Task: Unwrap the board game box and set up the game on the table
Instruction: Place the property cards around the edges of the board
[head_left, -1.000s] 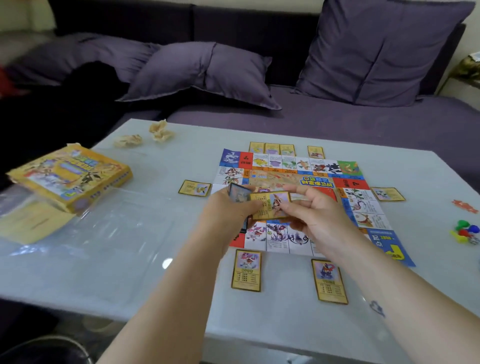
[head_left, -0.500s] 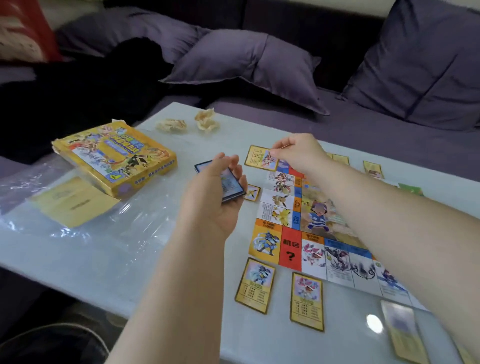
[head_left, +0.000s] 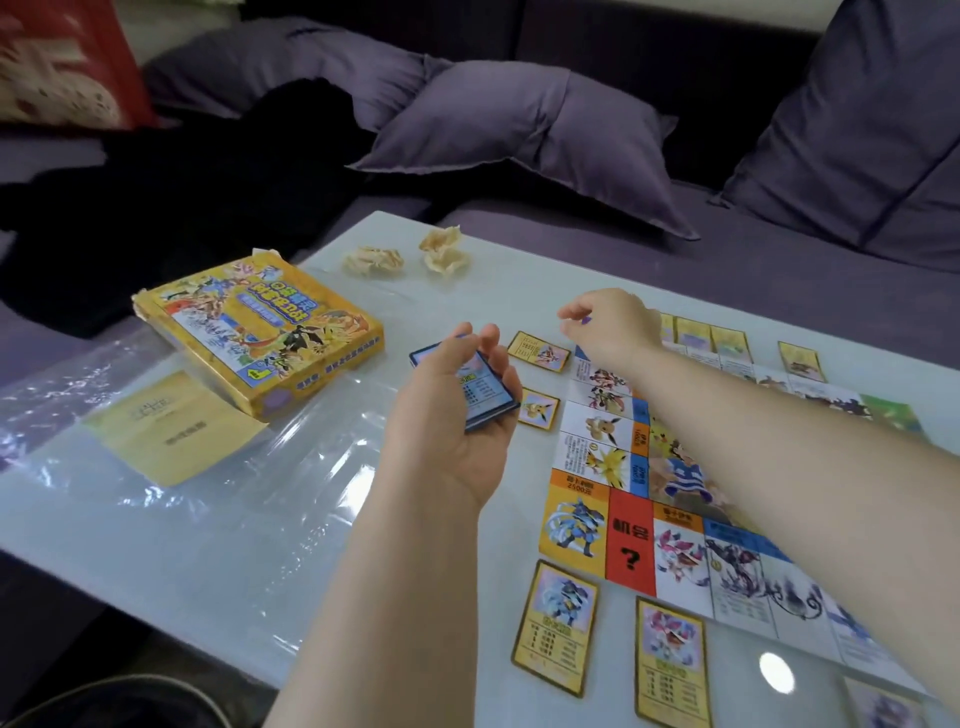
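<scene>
The colourful game board (head_left: 628, 535) lies flat on the white table (head_left: 524, 275). My left hand (head_left: 447, 431) grips a blue-backed stack of cards (head_left: 485, 397) just left of the board. Over the board's far left corner hovers my right hand (head_left: 613, 327), fingers loosely bent, nothing in it. A yellow card (head_left: 540, 351) lies on the table just left of and below that hand. Another small card (head_left: 537, 410) sits by the board's left edge. Two yellow cards (head_left: 558, 623) (head_left: 670, 660) lie along the near edge, and several more (head_left: 727, 338) line the far edge.
The yellow game box (head_left: 260, 332) sits at the table's left, on clear plastic wrap (head_left: 218, 493) that also covers a yellow leaflet (head_left: 171, 431). Two crumpled paper scraps (head_left: 374, 260) (head_left: 444, 249) lie at the far side. A purple sofa with cushions (head_left: 524, 135) stands behind.
My right hand carried a yellow card to the board's far left corner, let it go on the table and lifted slightly. My left hand kept hold of the stack. The view swung left.
</scene>
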